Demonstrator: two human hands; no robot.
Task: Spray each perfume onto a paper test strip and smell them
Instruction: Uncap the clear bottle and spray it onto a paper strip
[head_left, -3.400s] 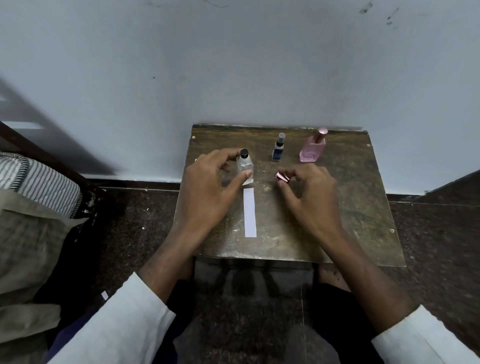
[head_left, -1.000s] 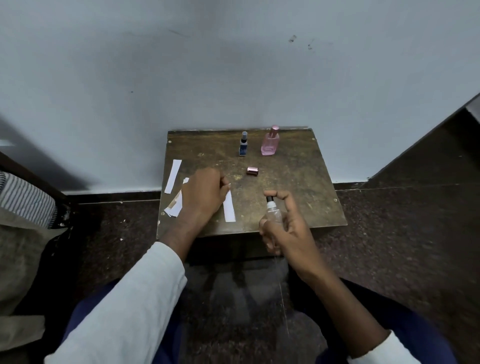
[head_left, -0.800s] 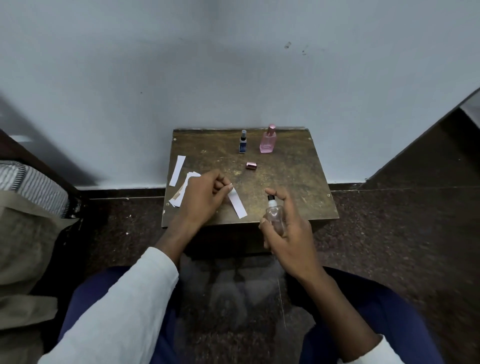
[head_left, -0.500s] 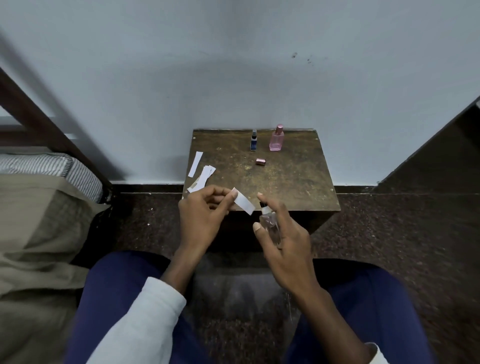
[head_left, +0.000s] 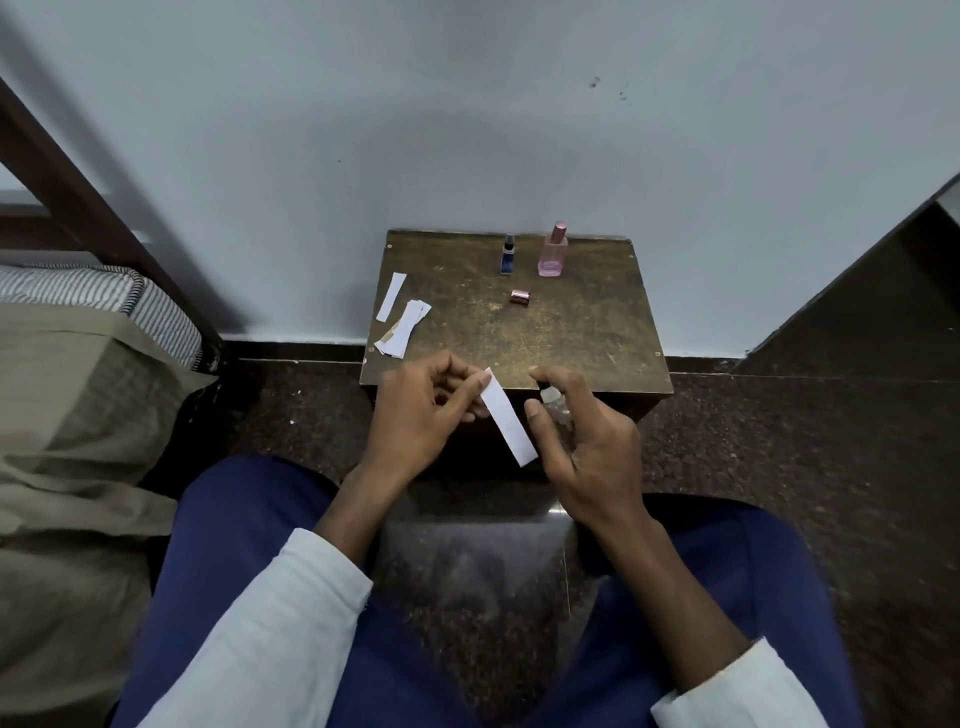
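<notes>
the left hand (head_left: 423, 410) was closed in a pinch on the top end of a white paper test strip (head_left: 508, 417), and the strip hung down and to the right, in the air in front of the near edge of the small wooden table (head_left: 587, 332). the right hand (head_left: 582, 441) was wrapped around a small clear spray bottle (head_left: 555, 410), with the index finger curved over its top; the nozzle stood just beside the strip, on its right.

i think the task was at its early part. this looked like the first spray, or close to it; i could not see any mist or wet mark on the strip. a dark blue bottle (head_left: 507, 254) and a pink perfume bottle (head_left: 551, 250) stood upright near the far edge of the table, by the wall, apparently untouched, the pink one with its cap on. a small pink metallic cap (head_left: 520, 296) lay on its side in front of them. a single spare strip (head_left: 391, 296) and a loose pile of strips (head_left: 404, 328) lay at the left edge of the table, some close to falling off. so the smelling and two more bottles seemed to remain.

for moving there was good room: the middle and the right side of the table were bare, and the hands worked above the knees, free of the table. the bottles at the back were well apart from the hands.
</notes>
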